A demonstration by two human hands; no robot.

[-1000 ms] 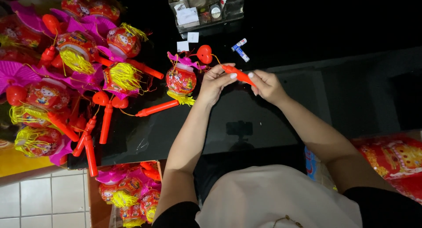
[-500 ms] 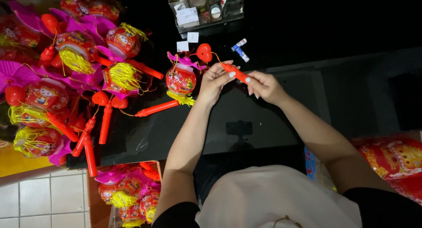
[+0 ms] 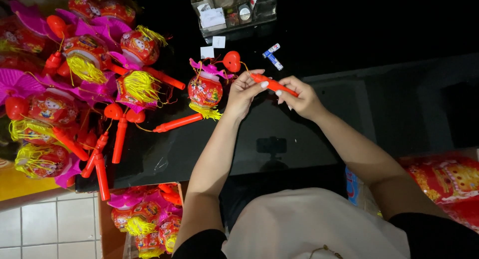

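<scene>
Both my hands hold a red plastic stick handle above the black glass table. My left hand grips its upper end, my right hand its lower end. A thin string runs from the handle past a red heart piece to a small red lantern with pink frills and a yellow tassel, lying just left of my left hand.
A heap of similar red, pink and yellow lanterns with red sticks covers the table's left. A clear box of small items stands at the far edge, two small batteries beside it. A carton of lanterns sits on the floor; red packaging lies right.
My hands have shifted slightly on the red handle; the fingers of both hands have regripped it. The lantern has stayed in place.
</scene>
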